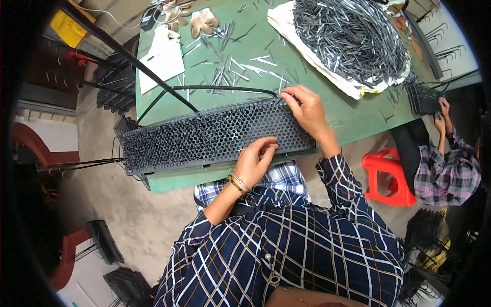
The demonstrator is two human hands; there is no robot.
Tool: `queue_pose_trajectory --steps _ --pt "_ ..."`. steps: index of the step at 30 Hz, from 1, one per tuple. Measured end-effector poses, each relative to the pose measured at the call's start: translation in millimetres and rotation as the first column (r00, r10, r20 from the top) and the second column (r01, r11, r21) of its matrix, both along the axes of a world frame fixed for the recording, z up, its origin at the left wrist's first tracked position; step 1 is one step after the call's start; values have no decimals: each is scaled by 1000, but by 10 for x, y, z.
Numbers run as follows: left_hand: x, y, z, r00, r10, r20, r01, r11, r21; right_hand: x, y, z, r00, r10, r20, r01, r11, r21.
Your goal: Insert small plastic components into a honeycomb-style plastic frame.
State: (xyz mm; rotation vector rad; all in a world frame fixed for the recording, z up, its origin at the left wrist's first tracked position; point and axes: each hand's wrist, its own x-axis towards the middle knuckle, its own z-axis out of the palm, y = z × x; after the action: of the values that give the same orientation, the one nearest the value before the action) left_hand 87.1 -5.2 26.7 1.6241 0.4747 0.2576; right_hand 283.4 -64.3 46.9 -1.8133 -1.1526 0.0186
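Observation:
A long black perforated rack [204, 135] lies across the near edge of the green table, its grid full of small round holes. Dark slender pieces seem to fill much of its left and middle part; toward the right the holes look bare. My right hand [308, 110] is at the rack's far right edge, thumb and forefinger pinched beside a black bent rod [230, 88]. Whatever sits between those fingertips is too small to name. Over the near side of the grid, my left hand [251, 159] has its fingers curled toward the thumb, their contents hidden.
A white sack [353, 43] heaped with dark slender pieces stands at the far right of the green table [348, 117]. Loose pieces, work gloves [203, 22] and white paper [162, 64] lie beyond the rack. A red stool [388, 176] and a co-worker [445, 174] are at right.

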Motion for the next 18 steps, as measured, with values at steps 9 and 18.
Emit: queue_pose_trajectory --steps 9,18 --pt "4 29 36 996 -72 -52 69 996 -55 -106 -8 -234 939 24 342 21 991 -128" --pt "44 112 79 987 -136 -85 124 984 -129 287 -298 -198 988 -145 49 145 989 1"
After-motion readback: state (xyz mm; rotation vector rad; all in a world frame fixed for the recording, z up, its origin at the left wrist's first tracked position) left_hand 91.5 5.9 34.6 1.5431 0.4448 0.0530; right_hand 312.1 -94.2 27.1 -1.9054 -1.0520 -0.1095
